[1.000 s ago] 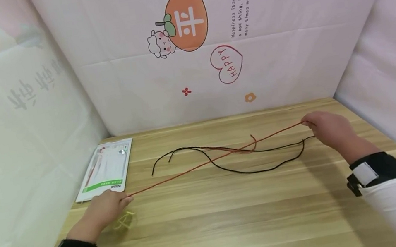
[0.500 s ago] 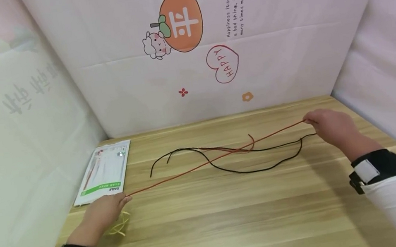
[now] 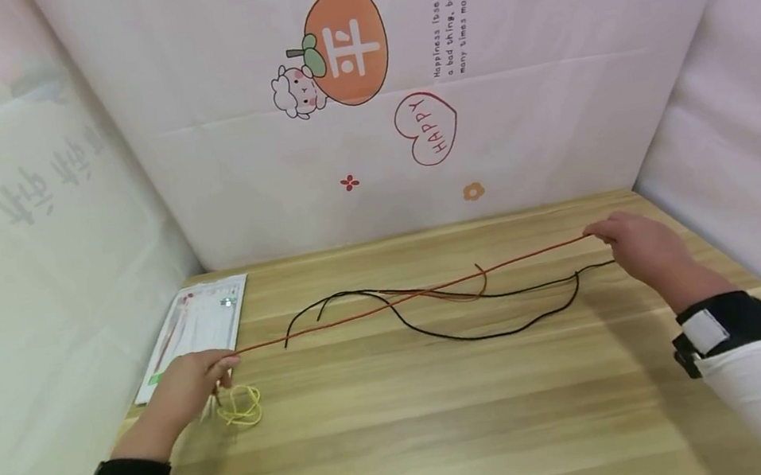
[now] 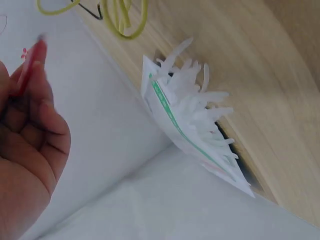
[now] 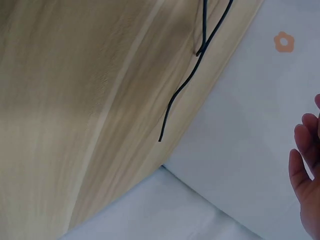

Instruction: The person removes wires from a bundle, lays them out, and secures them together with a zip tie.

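Note:
A thin red cord (image 3: 534, 253) stretches nearly straight above the table between my two hands. My left hand (image 3: 187, 387) pinches its lower left end between thumb and fingers; in the left wrist view a red bit of cord (image 4: 31, 67) shows between the fingertips. At the upper right, my right hand (image 3: 642, 247) pinches the other end. The right wrist view catches only part of that hand (image 5: 310, 165) at its edge, without the cord. Under the stretched cord lie a looped black cord (image 3: 480, 337) and a curved red piece (image 3: 484, 284).
A tangled yellow cord (image 3: 242, 422) lies just below my left hand. Behind that hand is a white and green packet (image 3: 199, 317), with white finger-like strips (image 4: 200, 100) poking out in the left wrist view. Printed cloth walls (image 3: 259, 189) enclose the wooden table (image 3: 450, 437).
My left hand has risen slightly in the head view, so the red cord slopes less and more of the yellow cord shows. The right hand stays nearly still.

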`<state>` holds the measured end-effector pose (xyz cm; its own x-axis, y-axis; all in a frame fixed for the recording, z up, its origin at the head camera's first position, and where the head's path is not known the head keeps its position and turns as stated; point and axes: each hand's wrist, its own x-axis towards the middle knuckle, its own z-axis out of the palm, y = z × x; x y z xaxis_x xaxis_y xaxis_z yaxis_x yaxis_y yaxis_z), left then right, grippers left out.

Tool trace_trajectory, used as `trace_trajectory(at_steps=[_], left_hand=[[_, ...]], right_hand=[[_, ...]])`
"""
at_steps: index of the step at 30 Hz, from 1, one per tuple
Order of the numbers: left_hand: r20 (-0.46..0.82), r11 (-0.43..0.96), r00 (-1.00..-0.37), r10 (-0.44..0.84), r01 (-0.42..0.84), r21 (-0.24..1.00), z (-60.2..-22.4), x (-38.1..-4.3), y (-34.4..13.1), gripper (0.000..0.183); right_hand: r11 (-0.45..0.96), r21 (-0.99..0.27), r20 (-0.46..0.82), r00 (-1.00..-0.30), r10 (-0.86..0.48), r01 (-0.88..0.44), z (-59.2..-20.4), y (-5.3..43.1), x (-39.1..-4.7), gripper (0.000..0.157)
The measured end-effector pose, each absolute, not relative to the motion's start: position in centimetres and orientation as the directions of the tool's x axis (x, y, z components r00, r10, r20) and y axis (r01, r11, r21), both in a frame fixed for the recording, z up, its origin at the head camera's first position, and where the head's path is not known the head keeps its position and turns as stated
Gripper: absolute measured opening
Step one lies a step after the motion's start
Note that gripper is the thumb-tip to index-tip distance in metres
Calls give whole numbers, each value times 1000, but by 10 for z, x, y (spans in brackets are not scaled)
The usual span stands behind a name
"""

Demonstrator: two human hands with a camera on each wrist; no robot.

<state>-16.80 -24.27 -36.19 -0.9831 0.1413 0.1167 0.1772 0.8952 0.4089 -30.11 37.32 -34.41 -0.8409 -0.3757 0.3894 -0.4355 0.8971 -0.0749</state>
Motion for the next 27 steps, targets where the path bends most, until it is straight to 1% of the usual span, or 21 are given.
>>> trace_trajectory(at_steps=[2,3,7,11,14,16,18,22,27], left_hand=[[121,881,-986,118,160,445,-363,-168,-245,22],[127,875,-986,107,154,458,-364,-169,-247,24],[131,877,-987,91,142,460,-366,-172,-250,26],[167,906,-980,109,167,389,-361,-182,-252,22],[215,935,-967,134,196,297,-354,-195,-250,17],[223,946,-965,142,198,256,-349,-207,-248,14],[214,957,-965,149,195,216,-346,-218,-245,14],[161,965,-976,144,174,197,-344,-237,-235,15],[97,971,-984,152,167,170,-355,-252,-226,14]], right_hand=[[893,-72,380,-840,-387,-444,-345,375,-302,35],[893,-70,378,-841,-388,-444,-345,377,-303,36],[907,-78,382,-852,-357,-415,-345,382,-307,22],[919,-93,387,-865,-321,-383,-342,388,-314,9],[927,-93,397,-868,-300,-363,-341,393,-319,6],[931,-97,414,-865,-283,-351,-341,395,-322,5],[932,-99,427,-861,-277,-349,-343,397,-326,5],[937,-110,436,-863,-253,-331,-351,402,-332,4],[944,-83,397,-880,-262,-319,-373,409,-339,8]])
